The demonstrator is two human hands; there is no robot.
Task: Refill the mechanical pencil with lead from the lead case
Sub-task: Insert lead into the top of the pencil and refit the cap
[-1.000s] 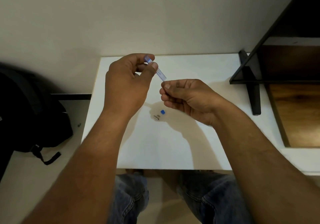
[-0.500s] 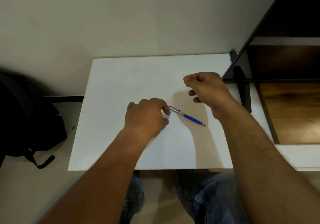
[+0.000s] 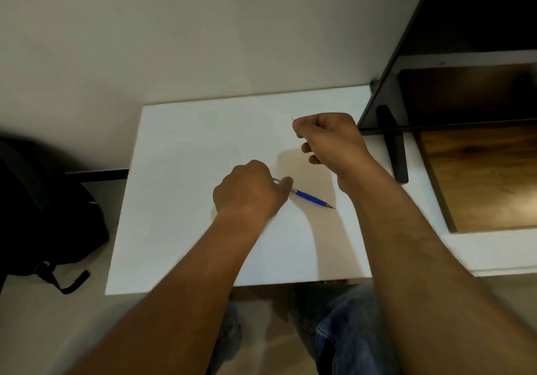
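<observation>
The white table (image 3: 189,148) carries the whole play. At the table's middle sits the left hand (image 3: 250,193), fingers curled down and gripping the silver back end of the mechanical pencil (image 3: 311,199), which lies flat on the table, blue barrel and tip angled toward its right side. Above the table's far right part hovers the right hand (image 3: 329,139), fingers closed in a tight pinch on a thin lead (image 3: 292,118) poking up from them. The lead case is not in view. The feed-in looks next: he should steady the barrel, turn its open end to the lead, line up straight and slide gently, because a sideways push would likely snap it.
</observation>
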